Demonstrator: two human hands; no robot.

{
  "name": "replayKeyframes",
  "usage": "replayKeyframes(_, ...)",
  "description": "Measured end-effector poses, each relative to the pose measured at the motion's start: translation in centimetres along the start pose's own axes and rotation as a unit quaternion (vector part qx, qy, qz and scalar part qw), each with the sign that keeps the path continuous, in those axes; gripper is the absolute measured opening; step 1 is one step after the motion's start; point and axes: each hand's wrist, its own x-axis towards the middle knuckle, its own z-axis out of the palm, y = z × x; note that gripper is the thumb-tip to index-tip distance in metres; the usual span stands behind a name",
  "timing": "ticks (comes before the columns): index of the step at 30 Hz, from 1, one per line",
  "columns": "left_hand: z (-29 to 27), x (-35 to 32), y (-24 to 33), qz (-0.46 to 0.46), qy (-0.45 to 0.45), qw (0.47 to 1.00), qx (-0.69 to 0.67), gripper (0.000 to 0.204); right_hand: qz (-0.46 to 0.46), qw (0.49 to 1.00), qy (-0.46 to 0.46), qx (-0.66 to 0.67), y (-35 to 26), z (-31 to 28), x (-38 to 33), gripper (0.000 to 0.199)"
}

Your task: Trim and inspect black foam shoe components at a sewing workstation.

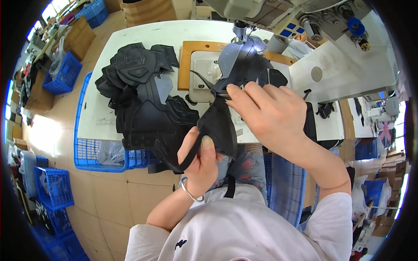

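- White table, with a wooden frame around a metal plate set in it.
- Sewing machine standing over the table's right side, its lamp lit.
- Tan tiled floor; cartons at the room's left.
- Counted: one machine, one frame, one bangle on the left wrist, one big blue basket by the table's left edge; the heaped black parts overlap too much to count.
- The piece is black, matte and tapered, narrow at the top, wider below; a black strap crosses the left fingers.
- It is held up at the table's near edge, between heap and machine.
- Left hand pinches its lower left edge; right hand is curled at its top, but I cannot tell what those fingers grasp.
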Motion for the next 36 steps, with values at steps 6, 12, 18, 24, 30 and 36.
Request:
replayKeyframes(6, -0.3, 0.3, 0.4, -0.013, 0.003, 0.999, -0.049, 0.019, -0.035, 0.998, 0.053, -0.012, 0.9, 1.0, -0.8, 0.017)
replayKeyframes(12, -1.4, 0.3, 1.0, -0.077, 0.002, 0.980, -0.182, 0.021, -0.016, 0.997, -0.001, 0.074, 1.3, -1.5, -2.1, 0.019)
replayKeyframes(18, -0.6, 0.2, 1.1, -0.095, 0.030, 0.976, -0.196, 0.023, 0.047, 0.996, 0.012, 0.079, 1.6, -0.3, -1.2, 0.028)
replayKeyframes(24, -0.7, 0.0, 0.7, -0.101, 0.027, 0.980, -0.167, 0.022, 0.035, 0.997, -0.034, 0.062, 0.8, -0.5, -0.7, 0.030)
replayKeyframes(30, 0.5, -0.5, 0.9, -0.083, 0.050, 0.992, -0.079, 0.018, -0.009, 1.000, -0.007, 0.008, 0.2, -0.1, -0.3, 0.028)
replayKeyframes(36, 0.2, -0.6, 1.9, -0.091, 0.173, 0.977, -0.090, 0.020, -0.043, 0.998, 0.006, 0.033, 1.4, -0.1, -0.6, 0.026)
